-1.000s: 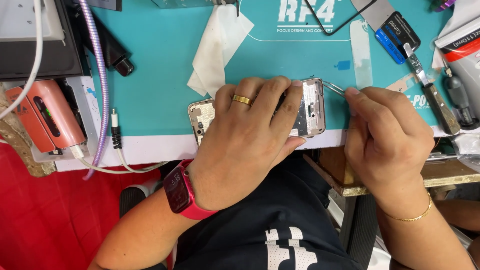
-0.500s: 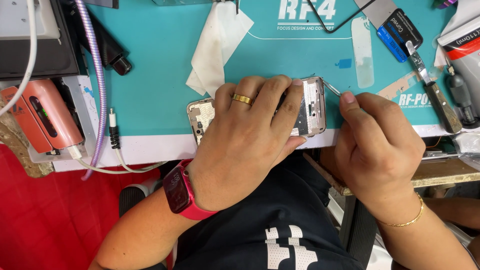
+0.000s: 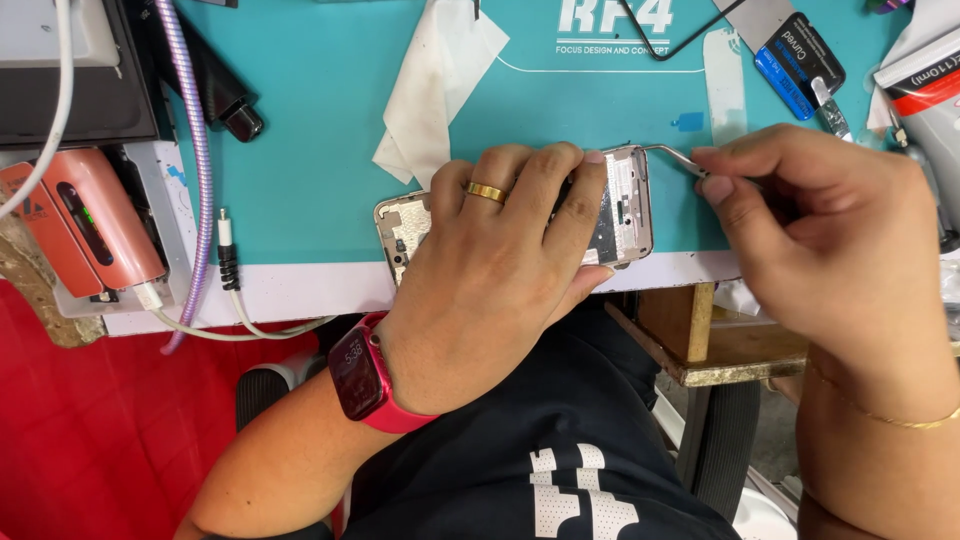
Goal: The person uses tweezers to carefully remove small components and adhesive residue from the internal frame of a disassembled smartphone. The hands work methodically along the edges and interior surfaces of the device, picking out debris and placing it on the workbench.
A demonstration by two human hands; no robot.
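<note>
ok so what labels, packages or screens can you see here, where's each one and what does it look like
Smartwatch screen: on the left wrist, dark square face, red band.
Orange device display: far left, narrow dark strip with a green light.
Mat logo: top centre of the teal mat, white lettering.
Blue and black label: top right, on a flat tool.
White package: right edge, red and black band.

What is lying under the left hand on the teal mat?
Under the left hand lies an opened silver phone frame on the teal work mat. Only its two ends show; the middle is covered by the hand, so its parts there cannot be seen.
</note>
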